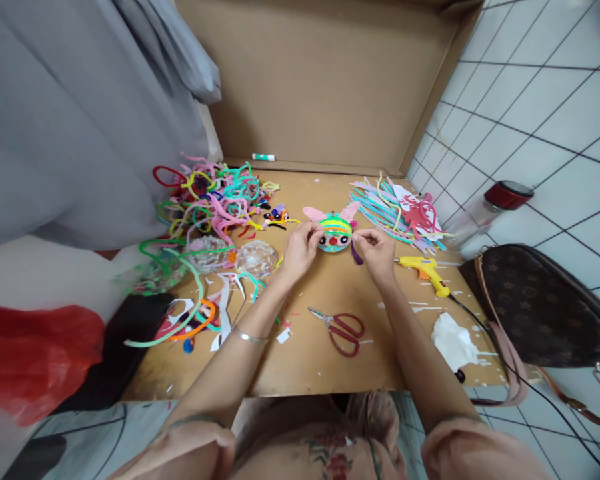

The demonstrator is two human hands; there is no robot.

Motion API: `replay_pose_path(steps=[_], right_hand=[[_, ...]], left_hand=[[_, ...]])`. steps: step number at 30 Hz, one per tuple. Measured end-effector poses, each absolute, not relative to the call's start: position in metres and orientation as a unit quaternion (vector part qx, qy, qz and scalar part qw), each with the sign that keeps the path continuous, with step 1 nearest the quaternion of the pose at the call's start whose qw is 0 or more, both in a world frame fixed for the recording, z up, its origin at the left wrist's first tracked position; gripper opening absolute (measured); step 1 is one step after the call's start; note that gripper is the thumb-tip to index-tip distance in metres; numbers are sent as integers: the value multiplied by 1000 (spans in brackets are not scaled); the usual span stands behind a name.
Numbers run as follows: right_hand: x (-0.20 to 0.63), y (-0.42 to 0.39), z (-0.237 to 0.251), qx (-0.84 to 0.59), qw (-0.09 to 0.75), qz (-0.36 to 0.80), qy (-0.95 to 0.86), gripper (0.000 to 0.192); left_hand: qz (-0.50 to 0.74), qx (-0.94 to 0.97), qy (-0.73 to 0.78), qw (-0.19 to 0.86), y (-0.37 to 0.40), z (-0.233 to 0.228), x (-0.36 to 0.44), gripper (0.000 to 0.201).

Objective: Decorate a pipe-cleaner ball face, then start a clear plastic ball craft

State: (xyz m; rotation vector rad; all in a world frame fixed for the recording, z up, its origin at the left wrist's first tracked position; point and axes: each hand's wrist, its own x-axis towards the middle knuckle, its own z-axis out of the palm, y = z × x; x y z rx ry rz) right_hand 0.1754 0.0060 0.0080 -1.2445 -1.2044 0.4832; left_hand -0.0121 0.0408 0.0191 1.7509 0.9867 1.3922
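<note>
A small round craft face [335, 232], striped green and yellow with pink ears, black eyes and a red nose, lies on the cardboard work surface [325, 360]. My left hand [301, 249] pinches its left side. My right hand [376, 251] pinches its right side, with a short purple pipe cleaner piece [357, 256] hanging from the fingers. A thin bangle sits on my left wrist.
A tangle of coloured pipe cleaners [211, 200] and clear plastic balls [256, 257] lie at left. More pipe cleaners [395, 210] lie at back right. Red scissors [344, 330], a yellow glue gun [427, 270], a white tissue [453, 341], a brown bag [540, 307] and a red-lidded jar [490, 210] are nearby.
</note>
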Motion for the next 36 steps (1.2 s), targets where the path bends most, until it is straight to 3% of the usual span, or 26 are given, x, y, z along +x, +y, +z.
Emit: replay_pose_path(steps=[9, 24, 36], right_hand=[[178, 34, 0, -546, 631, 216, -506, 20], [176, 39, -10, -562, 610, 166, -534, 17], [175, 38, -13, -580, 605, 162, -521, 20]], left_hand=[[561, 654, 405, 305, 58, -1, -5, 7], [587, 584, 396, 397, 65, -15, -1, 7], [596, 565, 402, 405, 71, -24, 3, 3]])
